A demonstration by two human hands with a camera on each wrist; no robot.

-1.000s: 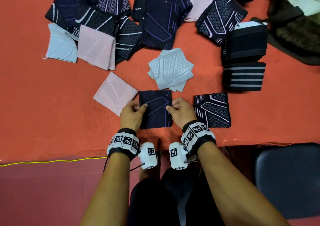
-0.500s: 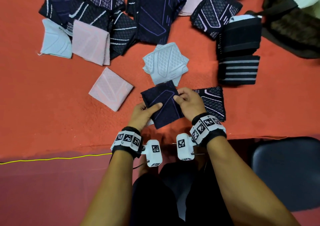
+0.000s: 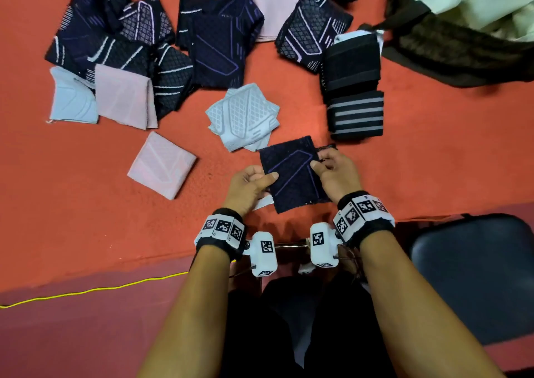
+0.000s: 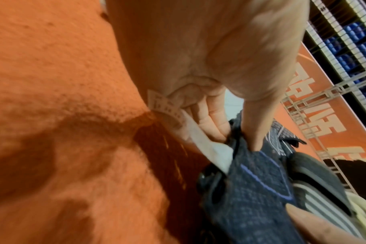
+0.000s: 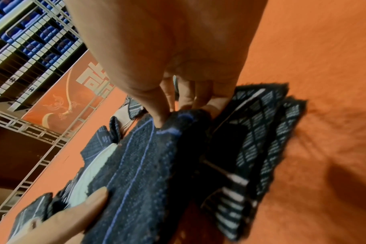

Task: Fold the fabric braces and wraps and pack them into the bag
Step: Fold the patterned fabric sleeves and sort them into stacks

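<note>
**Navy brace held in both hands over the near table edge**

Navy brace (image 3: 291, 175), folded square with purple line pattern, is up off the orange table (image 3: 86, 204), tilted, and overlaps the black-and-white patterned brace (image 5: 261, 140) lying flat beneath it.

- Left hand (image 3: 248, 188): thumb on top, fingers curled underneath, pinching the brace's left edge. A white tag (image 4: 167, 109) sticks out under the fingers.
- Right hand (image 3: 335, 175): thumb and fingertips pinching the right edge near the upper corner.

Bag (image 3: 462, 30), dark with pale lining, lies open at far right, well apart from the hands. Between them: two black banded wraps (image 3: 352, 88), one touching the other.

Folded pale blue brace (image 3: 245, 114) sits just beyond the held one, folded pink brace (image 3: 161, 165) to the left. Unfolded pile (image 3: 144, 45) of navy, pink and blue pieces along the far side.
</note>
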